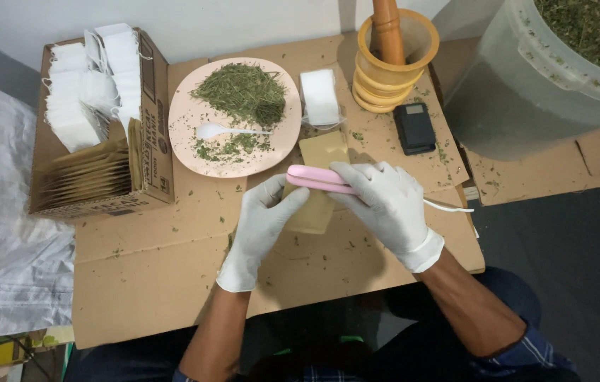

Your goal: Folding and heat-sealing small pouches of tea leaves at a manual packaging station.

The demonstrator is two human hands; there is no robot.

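Observation:
Both my hands wear white gloves. My right hand (pixel 385 205) grips a pink handheld sealer (pixel 314 177) with a white cord trailing right. The sealer is clamped across a tan paper sachet (pixel 314 212), which my left hand (pixel 261 223) holds from the left side. A second tan sachet (pixel 322 147) lies flat just beyond. Behind them sits a pink plate (pixel 187 106) with a heap of dried green herb (pixel 243 92) and a white plastic spoon (pixel 218 131).
A cardboard box (pixel 155 127) at left holds white filter bags and tan sachets. A stack of white bags (pixel 319 95), a yellow wooden mortar with pestle (pixel 392 60), a small black scale (pixel 414 127) and a large translucent tub of dried herb (pixel 526 92) stand behind.

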